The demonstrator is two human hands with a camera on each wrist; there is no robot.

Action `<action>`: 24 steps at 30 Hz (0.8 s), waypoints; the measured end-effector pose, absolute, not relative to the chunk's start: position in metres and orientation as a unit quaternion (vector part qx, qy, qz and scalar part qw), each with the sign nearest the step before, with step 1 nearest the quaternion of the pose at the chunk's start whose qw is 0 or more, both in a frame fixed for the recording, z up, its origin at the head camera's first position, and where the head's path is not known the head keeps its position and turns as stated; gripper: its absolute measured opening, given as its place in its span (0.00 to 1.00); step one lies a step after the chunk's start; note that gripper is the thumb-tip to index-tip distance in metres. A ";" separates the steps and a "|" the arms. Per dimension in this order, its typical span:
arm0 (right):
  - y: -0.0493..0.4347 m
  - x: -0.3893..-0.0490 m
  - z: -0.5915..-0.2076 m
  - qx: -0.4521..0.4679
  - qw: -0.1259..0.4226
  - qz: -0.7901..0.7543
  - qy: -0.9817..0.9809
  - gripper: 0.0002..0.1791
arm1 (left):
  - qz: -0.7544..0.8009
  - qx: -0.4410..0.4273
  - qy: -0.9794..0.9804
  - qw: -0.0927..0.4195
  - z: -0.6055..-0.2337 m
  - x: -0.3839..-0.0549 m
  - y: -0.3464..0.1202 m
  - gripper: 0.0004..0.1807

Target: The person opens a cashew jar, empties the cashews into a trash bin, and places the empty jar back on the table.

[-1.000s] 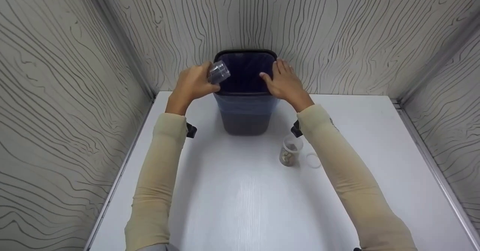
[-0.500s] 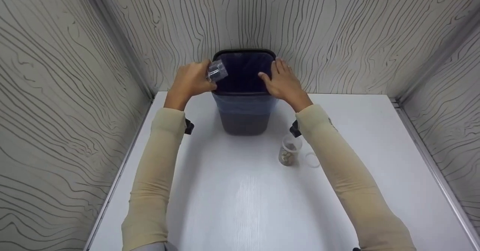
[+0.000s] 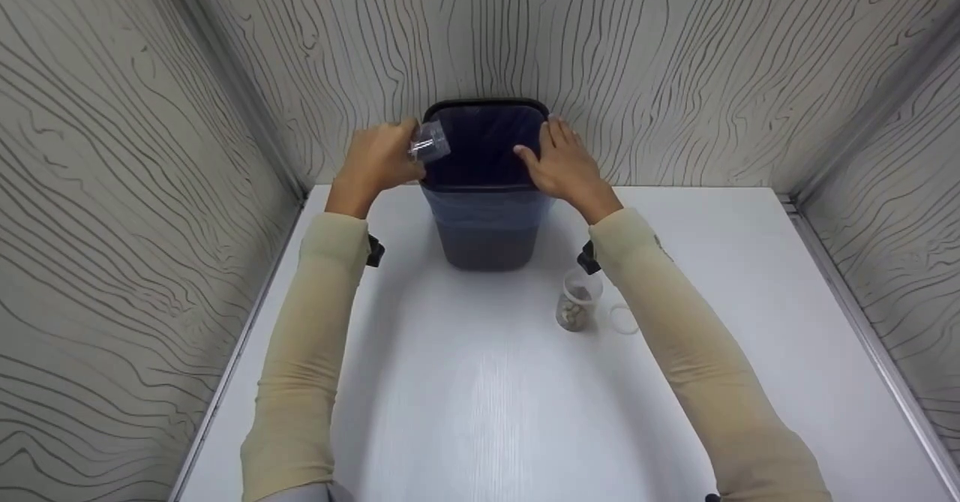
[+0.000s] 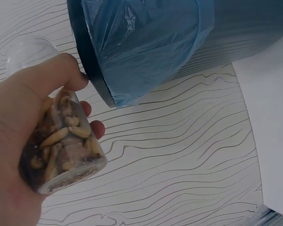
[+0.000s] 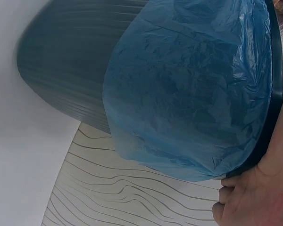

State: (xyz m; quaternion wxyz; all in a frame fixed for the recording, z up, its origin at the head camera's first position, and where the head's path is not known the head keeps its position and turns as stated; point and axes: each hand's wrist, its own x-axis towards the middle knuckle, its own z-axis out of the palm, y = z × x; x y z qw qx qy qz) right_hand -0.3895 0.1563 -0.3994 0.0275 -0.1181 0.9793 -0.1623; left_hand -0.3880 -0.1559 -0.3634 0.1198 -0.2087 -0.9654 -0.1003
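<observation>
In the head view my left hand [image 3: 379,158] grips a clear plastic jar [image 3: 430,142] at the left rim of a dark trash bin [image 3: 489,243]. The jar is tilted, its mouth end over the bin's opening; in the left wrist view, curved yellowish pieces and brown bits [image 4: 66,141] show inside toward its base. A blue plastic liner [image 5: 184,89] is folded over the bin's rim. My right hand [image 3: 566,164] rests on the bin's right rim, fingers extended along the outer side and thumb reaching over the opening. The bin's bottom is hidden in shadow.
A second jar [image 3: 574,311], uncovered and partly filled with pale pieces, stands on the white table [image 3: 480,397] in front of the bin, near my right forearm. Beside it lies a white-rimmed round lid [image 3: 624,320]. Patterned walls [image 3: 480,29] rise behind the bin and at both sides.
The head view has shifted slightly. My left hand still holds the jar at the bin's left rim, with its angle barely altered; my right hand stays on the right rim.
</observation>
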 end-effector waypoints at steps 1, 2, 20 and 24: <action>0.156 -0.389 -0.399 -0.118 0.026 -0.161 0.979 0.47 | -0.097 -0.209 -0.966 0.121 -0.363 -0.388 -0.156 0.18; 0.156 -0.389 -0.400 -0.119 0.025 -0.160 0.980 0.47 | -0.094 -0.210 -0.965 0.122 -0.363 -0.388 -0.156 0.18; 0.156 -0.390 -0.402 -0.118 0.020 -0.160 0.980 0.46 | -0.062 -0.212 -0.965 0.142 -0.364 -0.392 -0.156 0.21; 0.157 -0.390 -0.402 -0.117 0.021 -0.158 0.980 0.47 | -0.054 -0.211 -0.964 0.150 -0.364 -0.392 -0.155 0.21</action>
